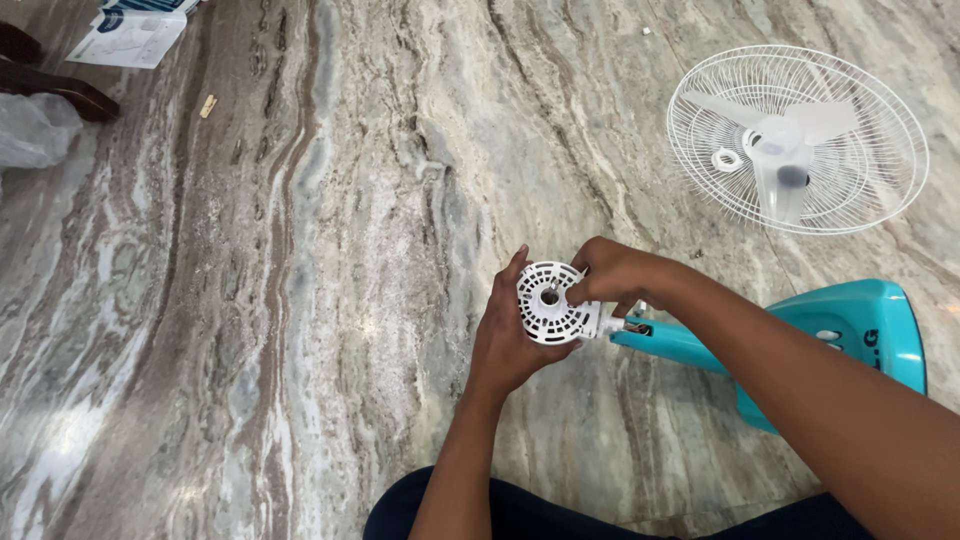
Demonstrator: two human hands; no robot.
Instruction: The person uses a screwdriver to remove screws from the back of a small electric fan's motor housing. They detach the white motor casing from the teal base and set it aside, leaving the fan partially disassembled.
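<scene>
Head view only: both hands meet over the marble floor [300, 300], working a round white slotted motor cover [548, 302] that sits at the top end of a teal fan stand [680, 345]. Left hand [510, 335] cups the cover from behind/below, palm against its back, fingers curled round the lower rim w/ thumb up along the left edge. Right hand [610, 272] comes in from the right, fingers pressed together and pinching at the cover's upper right rim near the centre hole; exact fingertip contact is hidden by the knuckles, so can't tell if a small part is held too. Stand lies flat on the floor, its wide teal base [860, 330] to the right under the right forearm. To do this well, my judgement: keep the left palm as the steady backstop, let the right do the fine turning or seating, keep the cover square to the stand's neck, don't force the thin plastic ribs. Room: lots of bare floor left and ahead of the hands, so free swing that way. Right side is tighter: the base is close under the forearm, and a white wire guard [798, 140] w/ translucent blades [780, 150] lying in it sits farther up right, well apart from the hands. A leaflet [130, 35], clear plastic bag [35, 130] and dark furniture leg [50, 85] lie at far upper left, out of the way. Person's dark-clad knees sit near the bottom edge.
</scene>
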